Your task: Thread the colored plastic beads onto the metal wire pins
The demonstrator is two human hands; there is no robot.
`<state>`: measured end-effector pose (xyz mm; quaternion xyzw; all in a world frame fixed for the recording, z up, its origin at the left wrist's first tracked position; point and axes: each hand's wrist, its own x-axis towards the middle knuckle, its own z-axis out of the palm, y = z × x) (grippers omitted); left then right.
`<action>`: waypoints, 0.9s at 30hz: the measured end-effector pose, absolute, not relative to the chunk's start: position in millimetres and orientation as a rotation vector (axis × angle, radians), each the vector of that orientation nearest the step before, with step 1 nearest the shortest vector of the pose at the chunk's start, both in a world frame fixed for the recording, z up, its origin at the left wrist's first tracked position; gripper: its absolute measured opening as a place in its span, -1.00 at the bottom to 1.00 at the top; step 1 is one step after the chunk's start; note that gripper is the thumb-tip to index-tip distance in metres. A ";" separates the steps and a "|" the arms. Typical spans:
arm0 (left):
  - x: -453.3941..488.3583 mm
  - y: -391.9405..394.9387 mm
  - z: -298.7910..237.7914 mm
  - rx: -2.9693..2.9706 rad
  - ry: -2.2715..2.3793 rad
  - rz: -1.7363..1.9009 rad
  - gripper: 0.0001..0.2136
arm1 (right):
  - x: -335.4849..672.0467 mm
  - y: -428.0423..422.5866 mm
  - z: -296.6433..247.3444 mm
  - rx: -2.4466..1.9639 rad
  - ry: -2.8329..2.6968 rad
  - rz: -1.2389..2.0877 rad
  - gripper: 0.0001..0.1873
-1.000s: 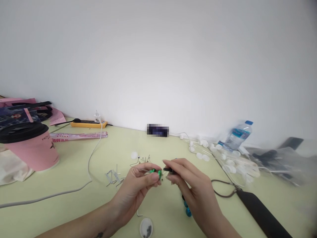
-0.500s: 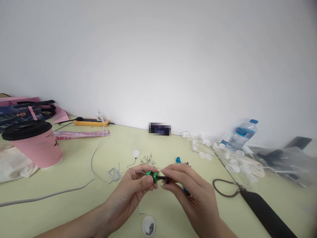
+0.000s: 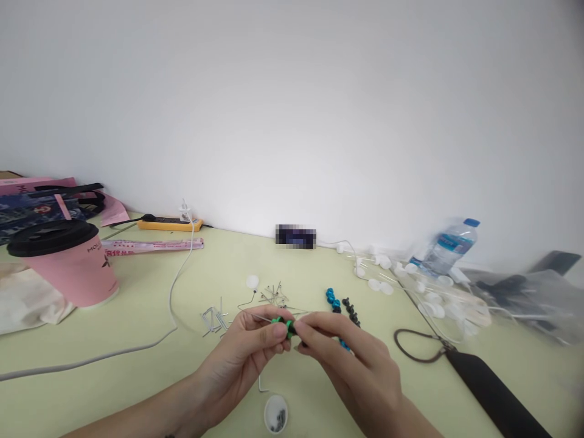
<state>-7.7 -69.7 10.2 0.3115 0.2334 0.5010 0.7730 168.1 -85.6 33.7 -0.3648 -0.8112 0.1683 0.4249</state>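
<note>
In the middle of the head view, my left hand (image 3: 250, 350) pinches a small green metal fitting (image 3: 289, 329) between thumb and fingers. My right hand (image 3: 360, 362) closes its thumb and fingertips on the black screw-like end of the same fitting, mostly covering it. Just behind my left fingers lies a thin bent wire (image 3: 246, 303). Beyond my right hand are rows of blue metal fittings (image 3: 333, 298) and black fittings (image 3: 351, 310), partly hidden by that hand. Below my hands stands a small white cup (image 3: 276, 415) holding dark little metal parts.
Hex keys (image 3: 211, 319) and thin metal pins (image 3: 274, 296) lie behind my hands. To the left are a pink cup (image 3: 77, 267), a grey cable (image 3: 114, 354) and a yellow power strip (image 3: 170, 225). A water bottle (image 3: 451, 248), white caps and a black strap (image 3: 488, 383) are at right.
My right fingers have moved left, closer to my left hand, and now cover the black shaft that showed before. More of the blue and black rows shows.
</note>
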 end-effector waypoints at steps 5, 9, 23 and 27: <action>-8.8 -71.1 9.1 0.688 0.510 1.074 -0.89 | 172.3 -84.1 27.8 -0.877 -2.057 0.345 -0.82; -9.5 -71.8 6.6 0.717 0.494 1.061 -0.89 | 176.5 -83.1 34.3 -0.670 -2.224 0.117 -0.69; -10.1 -73.0 11.1 0.794 0.548 1.089 -0.90 | 175.8 -82.4 28.7 -0.858 -2.118 0.197 -0.82; -10.6 -74.4 14.1 0.816 0.569 1.098 -0.91 | 179.3 -81.2 29.8 -0.766 -2.208 0.108 -0.75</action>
